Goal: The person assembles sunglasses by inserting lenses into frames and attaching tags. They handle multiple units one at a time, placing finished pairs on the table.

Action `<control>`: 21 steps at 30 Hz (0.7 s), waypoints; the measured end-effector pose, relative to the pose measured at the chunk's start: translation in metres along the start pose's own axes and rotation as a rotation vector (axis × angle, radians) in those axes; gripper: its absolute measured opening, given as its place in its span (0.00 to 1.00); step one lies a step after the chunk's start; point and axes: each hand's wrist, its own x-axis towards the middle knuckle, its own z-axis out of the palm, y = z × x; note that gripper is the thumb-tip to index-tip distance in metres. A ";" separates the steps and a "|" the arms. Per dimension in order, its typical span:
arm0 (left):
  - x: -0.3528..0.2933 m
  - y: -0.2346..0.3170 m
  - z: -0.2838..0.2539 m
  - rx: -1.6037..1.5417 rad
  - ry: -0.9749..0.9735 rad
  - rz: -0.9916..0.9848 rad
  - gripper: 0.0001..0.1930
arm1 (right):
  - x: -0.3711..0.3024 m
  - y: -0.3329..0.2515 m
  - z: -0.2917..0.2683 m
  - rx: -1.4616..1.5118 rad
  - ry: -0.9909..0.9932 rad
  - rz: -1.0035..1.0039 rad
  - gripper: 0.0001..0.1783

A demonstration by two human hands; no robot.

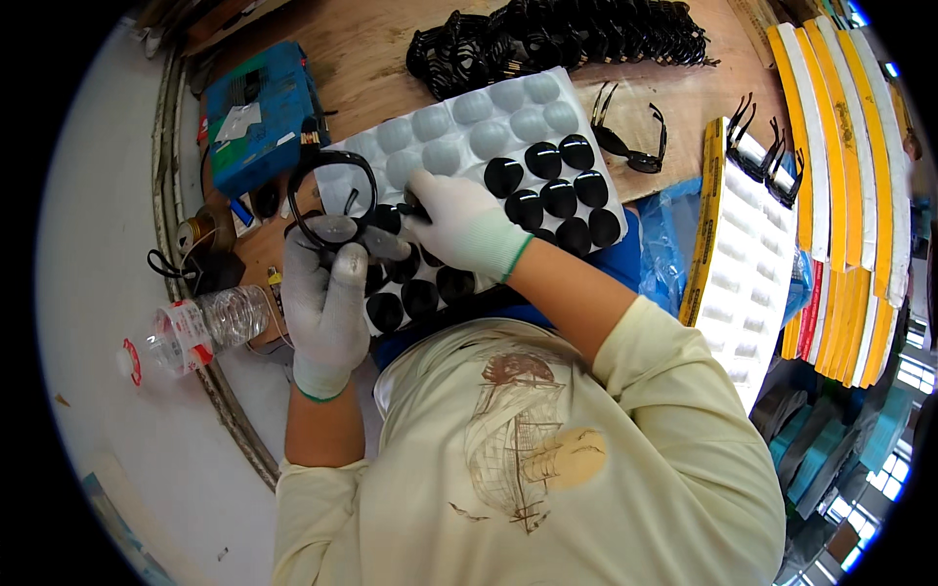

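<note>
Both my hands wear white gloves with green cuffs. My left hand (327,283) is closed on a black eyeglass frame (363,168), holding it raised over the tray's left side. Its near rim shows as an open ring. To the right, my right hand (457,220) is pinched on a dark lens (414,205), partly hidden by the fingers. Beneath both hands lies a white tray (611,181) of round pockets. Several dark lenses (559,197) fill its right and near pockets, while the far-left pockets show only pale hollows.
Behind the tray lies a long row of black frames (557,44). Black sunglasses (630,146) sit right of it. Another white tray (747,264) with glasses (772,161) stands near stacked yellow-edged trays (850,146). At left are a blue machine (259,122) and a plastic bottle (200,327).
</note>
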 end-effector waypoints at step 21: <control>-0.018 0.017 0.023 0.148 -0.302 -0.085 0.20 | -0.090 -0.054 -0.062 0.882 0.384 -0.064 0.14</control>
